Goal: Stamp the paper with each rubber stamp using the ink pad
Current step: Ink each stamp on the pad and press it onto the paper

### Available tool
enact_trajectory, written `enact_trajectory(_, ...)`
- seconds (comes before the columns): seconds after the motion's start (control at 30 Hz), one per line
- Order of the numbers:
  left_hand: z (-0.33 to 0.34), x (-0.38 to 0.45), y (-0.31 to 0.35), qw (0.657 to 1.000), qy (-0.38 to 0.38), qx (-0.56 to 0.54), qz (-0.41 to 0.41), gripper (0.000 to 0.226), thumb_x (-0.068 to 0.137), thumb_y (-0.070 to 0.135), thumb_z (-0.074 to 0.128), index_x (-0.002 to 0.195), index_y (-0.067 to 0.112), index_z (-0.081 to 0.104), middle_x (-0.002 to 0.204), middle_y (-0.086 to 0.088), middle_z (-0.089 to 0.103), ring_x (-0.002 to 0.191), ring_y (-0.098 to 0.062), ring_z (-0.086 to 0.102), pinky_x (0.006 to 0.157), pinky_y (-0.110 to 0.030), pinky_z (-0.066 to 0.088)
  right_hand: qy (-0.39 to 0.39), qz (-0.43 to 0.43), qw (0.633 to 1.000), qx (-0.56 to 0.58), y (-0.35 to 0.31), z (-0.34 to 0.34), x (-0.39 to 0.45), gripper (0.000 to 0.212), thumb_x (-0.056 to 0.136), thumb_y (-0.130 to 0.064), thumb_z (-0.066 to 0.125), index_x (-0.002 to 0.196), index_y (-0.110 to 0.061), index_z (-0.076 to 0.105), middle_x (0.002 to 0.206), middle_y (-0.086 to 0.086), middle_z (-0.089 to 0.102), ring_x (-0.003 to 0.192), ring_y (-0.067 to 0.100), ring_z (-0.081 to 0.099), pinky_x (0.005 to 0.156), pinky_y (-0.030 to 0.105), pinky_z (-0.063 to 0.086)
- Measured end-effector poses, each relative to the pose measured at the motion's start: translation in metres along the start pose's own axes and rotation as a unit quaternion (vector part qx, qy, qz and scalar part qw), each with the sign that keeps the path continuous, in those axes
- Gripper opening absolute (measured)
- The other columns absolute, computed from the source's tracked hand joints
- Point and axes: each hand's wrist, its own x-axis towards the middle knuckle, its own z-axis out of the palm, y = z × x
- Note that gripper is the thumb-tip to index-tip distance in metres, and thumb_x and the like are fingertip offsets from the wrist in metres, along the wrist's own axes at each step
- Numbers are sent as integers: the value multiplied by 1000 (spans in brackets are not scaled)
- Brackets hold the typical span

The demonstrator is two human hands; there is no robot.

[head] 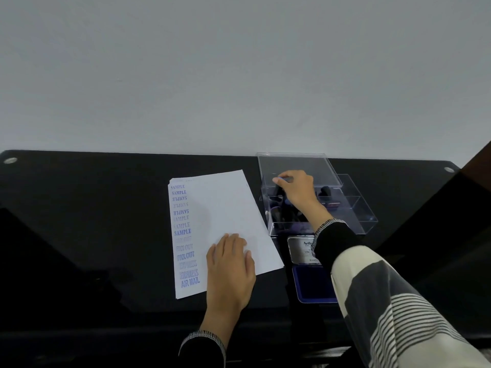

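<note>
Wall: plain, pale grey, evenly lit, at 12 o'clock. Desk: glossy black, spanning 9 to 3 o'clock.

White paper lies flat on the black desk, tilted a bit, w/ a column of blue stamps down its left edge: SAMPLE x8 or so, FAX OUT, EXPRESS, AIR MAIL. Ink pad sits just right of it, lid open, blue pad showing. Rubber stamps are dark-handled, piled in a clear acrylic box behind the pad.
</note>
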Motion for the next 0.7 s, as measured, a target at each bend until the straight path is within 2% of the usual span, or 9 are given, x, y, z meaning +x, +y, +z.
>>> enact_trajectory(0.1, 0, 0, 0, 1000, 0, 4, -2, 21, 96, 26, 47, 115, 21, 55, 125, 6, 56, 127, -16, 46, 111, -42, 34, -26, -1, 999, -39, -1, 5, 2, 25, 91, -30, 63, 102, -10, 73, 106, 11, 70, 102, 26, 63, 91, 34, 48)
enact_trajectory(0.2, 1, 0, -1, 1000, -1, -3, -4, 21, 96, 26, 47, 115, 22, 54, 125, 6, 55, 128, -16, 45, 111, -42, 33, -61, 16, 994, -84, -5, 7, 5, 23, 91, -25, 60, 104, -9, 71, 106, 13, 69, 99, 30, 63, 90, 40, 51)
enact_trajectory(0.3, 1, 0, -1, 1000, -4, -5, -4, 21, 97, 28, 45, 115, 23, 53, 126, 7, 54, 128, -15, 45, 112, -41, 32, -80, 35, 986, -145, -9, 12, 4, 35, 86, -27, 66, 114, -7, 58, 116, 13, 60, 104, 33, 58, 90, 46, 49)
enact_trajectory(0.4, 0, 1, 0, 1000, -7, -6, -1, 23, 97, 29, 43, 117, 23, 53, 127, 7, 54, 127, -14, 45, 113, -41, 30, -66, 55, 984, -158, -12, 16, 4, 43, 84, -30, 71, 115, -6, 53, 115, 12, 58, 105, 33, 57, 87, 43, 49)
enact_trajectory(0.6, -1, 0, 0, 1000, 1, -3, 10, 24, 96, 29, 41, 116, 22, 53, 124, 6, 55, 124, -15, 47, 111, -42, 33, -51, 37, 988, -138, -10, 17, 0, 25, 88, -32, 66, 90, -8, 73, 93, 10, 70, 87, 29, 65, 82, 44, 54)
enact_trajectory(0.7, -2, 0, 2, 1000, 6, 2, 18, 22, 96, 27, 45, 115, 22, 55, 123, 6, 56, 123, -16, 49, 110, -43, 35, -9, 3, 997, -82, -6, 10, -8, 23, 93, -23, 60, 86, -5, 73, 86, 11, 71, 75, 22, 61, 75, 31, 50)
